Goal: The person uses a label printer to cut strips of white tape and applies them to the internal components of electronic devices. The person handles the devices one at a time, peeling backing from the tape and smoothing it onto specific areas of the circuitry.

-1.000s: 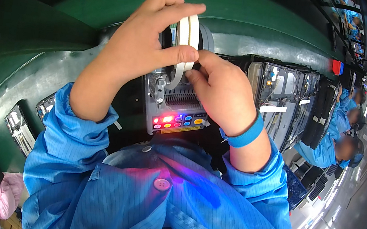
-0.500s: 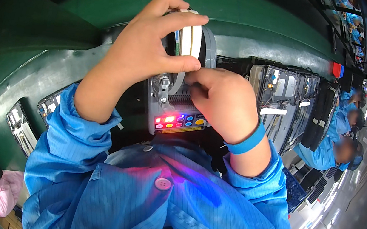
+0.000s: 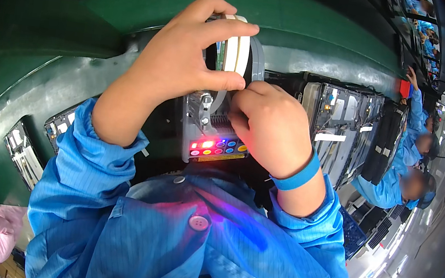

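My left hand [image 3: 182, 60] grips a white tape roll [image 3: 237, 51] between thumb and fingers, holding it on edge over a grey tape dispenser machine [image 3: 215, 132]. My right hand [image 3: 272, 126] is closed, its fingertips pinching the loose tape end right below the roll, above the machine's feed slot. The machine's front panel [image 3: 218, 148] shows several lit coloured buttons. A blue wristband [image 3: 296, 177] circles my right wrist. Both arms wear blue striped sleeves.
A green conveyor surface [image 3: 316, 22] curves behind the machine. Grey electronic chassis units [image 3: 336, 131] lie to the right, and another [image 3: 21, 149] at the left. Co-workers in blue coats [image 3: 397, 179] work along the line at the right.
My left hand has lowered the tape roll slightly toward the machine. My right hand has shifted left under the roll and closed on the tape end.
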{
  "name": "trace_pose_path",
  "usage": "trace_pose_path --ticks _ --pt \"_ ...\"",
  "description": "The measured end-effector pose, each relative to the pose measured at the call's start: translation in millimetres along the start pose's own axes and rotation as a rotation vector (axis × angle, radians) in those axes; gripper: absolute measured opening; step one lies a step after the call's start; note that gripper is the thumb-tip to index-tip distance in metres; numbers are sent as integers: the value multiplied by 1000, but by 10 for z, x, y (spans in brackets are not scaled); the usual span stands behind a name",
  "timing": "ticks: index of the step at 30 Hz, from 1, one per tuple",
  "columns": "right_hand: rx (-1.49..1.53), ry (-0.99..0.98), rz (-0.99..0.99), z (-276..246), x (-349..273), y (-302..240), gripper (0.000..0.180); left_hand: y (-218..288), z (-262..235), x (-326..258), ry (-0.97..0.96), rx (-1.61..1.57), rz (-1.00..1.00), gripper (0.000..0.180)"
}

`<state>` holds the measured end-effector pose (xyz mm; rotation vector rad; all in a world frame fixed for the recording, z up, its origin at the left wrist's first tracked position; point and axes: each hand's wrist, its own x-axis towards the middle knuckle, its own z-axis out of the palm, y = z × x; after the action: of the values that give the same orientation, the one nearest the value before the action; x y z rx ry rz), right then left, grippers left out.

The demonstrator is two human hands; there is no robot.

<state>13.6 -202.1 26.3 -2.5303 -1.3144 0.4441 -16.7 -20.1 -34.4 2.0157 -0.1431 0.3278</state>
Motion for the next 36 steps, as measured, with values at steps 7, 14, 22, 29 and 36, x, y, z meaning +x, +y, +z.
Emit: trace_pose_path --ticks 7,14,22,29,36 --pt "-129 -105 -118 35 -28 21 10 -19 -15 -6 8 62 51 65" --pt "-79 -187 -111 0 -54 -11 8 -40 1 -6 24 52 63 65" --pt "-102 -170 -118 24 -41 15 7 -26 2 -8 21 58 42 64" --pt "-68 29 -15 38 -12 -26 5 -33 5 -8 22 51 40 64" --pt "-68 -115 26 108 -19 17 5 -31 5 -13 23 57 34 65"
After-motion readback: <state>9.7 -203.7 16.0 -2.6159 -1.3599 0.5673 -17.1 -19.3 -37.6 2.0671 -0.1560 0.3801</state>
